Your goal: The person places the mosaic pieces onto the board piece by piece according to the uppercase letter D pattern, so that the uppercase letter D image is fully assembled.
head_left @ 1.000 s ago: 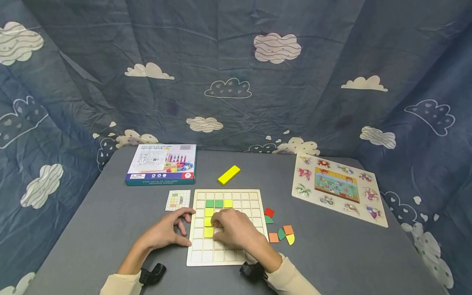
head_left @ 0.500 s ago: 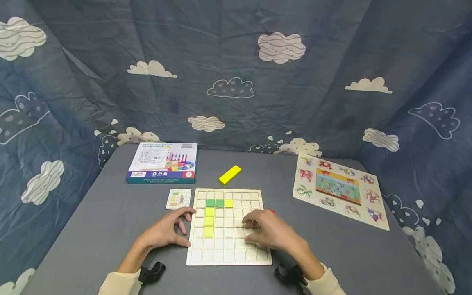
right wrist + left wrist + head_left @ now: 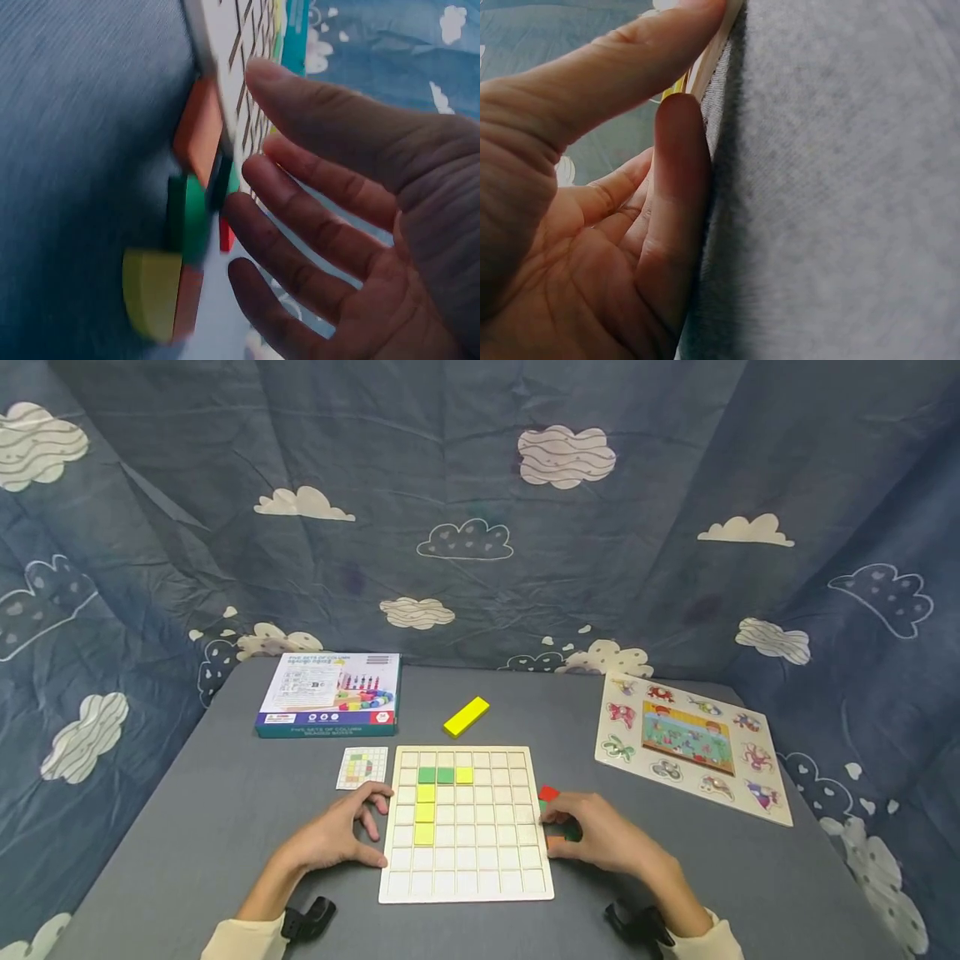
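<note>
A wooden grid board lies flat on the table, with two green tiles and several yellow tiles in its cells. My left hand rests at the board's left edge, thumb and fingers spread along it. Past the right edge, my right hand hovers over loose tiles, its fingers apart and gripping nothing. A red tile shows beyond those fingers. In the right wrist view, an orange tile, a green tile and a yellow quarter-round tile lie below the hand.
A small pattern card lies by the board's upper left corner. Behind are a flat box and a yellow bar. A wooden animal puzzle sits at the right. A cloud-print cloth hangs at the back.
My right hand has moved right, from the yellow tiles across the board to the loose tiles beyond its right edge. The left hand has stayed at the board's left edge.
</note>
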`<state>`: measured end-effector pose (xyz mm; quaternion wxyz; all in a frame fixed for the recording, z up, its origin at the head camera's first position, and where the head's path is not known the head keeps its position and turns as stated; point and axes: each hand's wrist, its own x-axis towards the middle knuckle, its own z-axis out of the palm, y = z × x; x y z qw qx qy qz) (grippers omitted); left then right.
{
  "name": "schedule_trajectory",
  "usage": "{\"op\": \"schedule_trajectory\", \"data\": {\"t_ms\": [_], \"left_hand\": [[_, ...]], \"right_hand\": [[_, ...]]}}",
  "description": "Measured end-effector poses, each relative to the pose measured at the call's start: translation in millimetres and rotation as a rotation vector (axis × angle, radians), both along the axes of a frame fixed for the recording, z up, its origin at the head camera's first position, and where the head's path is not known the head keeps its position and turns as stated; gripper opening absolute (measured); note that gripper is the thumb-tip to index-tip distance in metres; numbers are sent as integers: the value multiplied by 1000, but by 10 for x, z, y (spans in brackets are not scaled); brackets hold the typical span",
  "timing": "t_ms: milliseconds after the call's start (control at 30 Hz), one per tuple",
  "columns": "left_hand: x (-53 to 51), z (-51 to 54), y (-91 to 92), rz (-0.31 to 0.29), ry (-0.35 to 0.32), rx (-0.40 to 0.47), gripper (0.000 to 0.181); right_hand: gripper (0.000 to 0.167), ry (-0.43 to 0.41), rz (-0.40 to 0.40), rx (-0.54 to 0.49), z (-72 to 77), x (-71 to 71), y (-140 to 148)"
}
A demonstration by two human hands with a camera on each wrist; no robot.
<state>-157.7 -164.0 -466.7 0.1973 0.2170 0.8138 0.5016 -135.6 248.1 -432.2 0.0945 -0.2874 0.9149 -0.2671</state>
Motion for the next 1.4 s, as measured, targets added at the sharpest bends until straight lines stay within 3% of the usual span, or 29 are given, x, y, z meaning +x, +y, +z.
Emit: {"op": "schedule_trajectory", "data": {"t_ms": [367,700,867,1400], "left_hand": [[-8,1,3,-8,4,-10,87],[1,-5,7,2,-3,-8,85],[1,-11,14,8,-7,-7,85],[-12,-12,22,16,-15,6,85]], "right_hand": [[33,-64,17,21,-11,-28,184],[40,-123,12,52,-36,-14,186],[35,-153,-4,73,-46,-9,172],[21,-134,20,76,-56,-56,161]]}}
